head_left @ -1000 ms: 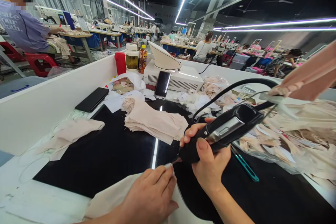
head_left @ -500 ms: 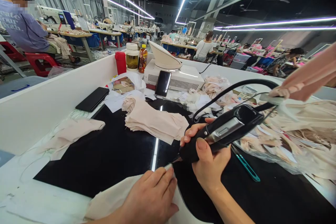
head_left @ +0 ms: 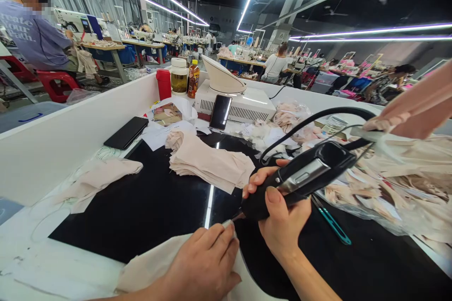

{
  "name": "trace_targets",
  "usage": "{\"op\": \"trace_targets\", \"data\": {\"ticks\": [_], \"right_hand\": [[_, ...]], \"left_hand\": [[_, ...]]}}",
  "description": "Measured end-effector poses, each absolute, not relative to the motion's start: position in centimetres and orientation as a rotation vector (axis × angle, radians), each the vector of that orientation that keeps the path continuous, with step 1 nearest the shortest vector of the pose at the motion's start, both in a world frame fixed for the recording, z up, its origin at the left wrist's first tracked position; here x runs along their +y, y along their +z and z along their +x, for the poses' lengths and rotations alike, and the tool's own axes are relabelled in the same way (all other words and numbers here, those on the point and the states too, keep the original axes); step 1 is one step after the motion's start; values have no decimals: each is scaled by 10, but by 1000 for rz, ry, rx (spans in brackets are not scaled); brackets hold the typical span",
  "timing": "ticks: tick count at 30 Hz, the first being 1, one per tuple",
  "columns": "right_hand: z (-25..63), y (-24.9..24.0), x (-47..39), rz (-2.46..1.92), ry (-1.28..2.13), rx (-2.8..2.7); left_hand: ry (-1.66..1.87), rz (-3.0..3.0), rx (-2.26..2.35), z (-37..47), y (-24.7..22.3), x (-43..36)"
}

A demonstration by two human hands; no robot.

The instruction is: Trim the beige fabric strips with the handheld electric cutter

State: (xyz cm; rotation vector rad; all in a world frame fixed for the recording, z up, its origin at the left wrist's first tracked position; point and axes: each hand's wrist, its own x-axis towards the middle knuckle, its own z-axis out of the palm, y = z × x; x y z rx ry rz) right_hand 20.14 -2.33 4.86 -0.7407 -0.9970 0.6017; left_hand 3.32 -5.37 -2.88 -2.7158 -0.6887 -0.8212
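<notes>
My right hand (head_left: 282, 216) is wrapped round a black corded handheld tool (head_left: 300, 174) with a silver plate on its side. The tool slants down to the left, and its thin tip meets the corner of a pale beige fabric piece (head_left: 158, 256) at my left fingertips. My left hand (head_left: 205, 263) lies over that fabric with its fingers closed on the edge near the tip. Part of the fabric is hidden under the left hand. Beyond both hands, a stack of beige fabric pieces (head_left: 208, 160) rests on the black table surface (head_left: 148, 211).
Teal-handled tweezers (head_left: 334, 223) lie right of my right hand, beside heaped fabric scraps (head_left: 399, 188). At the back stand a white vented box (head_left: 235, 103), a phone (head_left: 221, 112), a jar (head_left: 179, 77) and a red cup (head_left: 163, 84). A black case (head_left: 126, 132) lies left. People work at sewing tables beyond.
The view has shifted very slightly. Both hands, the tool and the fabric stay in nearly the same place. The seated person at left has moved an arm a little.
</notes>
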Motion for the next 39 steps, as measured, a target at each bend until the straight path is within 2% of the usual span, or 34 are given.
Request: {"op": "trace_targets", "data": {"ticks": [17, 22, 27, 34, 39], "right_hand": [[202, 48, -22, -719, 623, -980], [201, 50, -21, -706, 612, -955], [201, 50, -24, -748, 605, -973], [200, 48, -26, -748, 611, -979], [199, 48, -25, -763, 592, -982]], "left_hand": [[-833, -2719, -704, 32, -34, -56], [-931, -2681, -703, 32, -37, -55], [-765, -2726, -692, 31, -36, -56], [-742, -2735, -672, 32, -42, -58], [-843, -2706, -682, 33, -37, -58]]}}
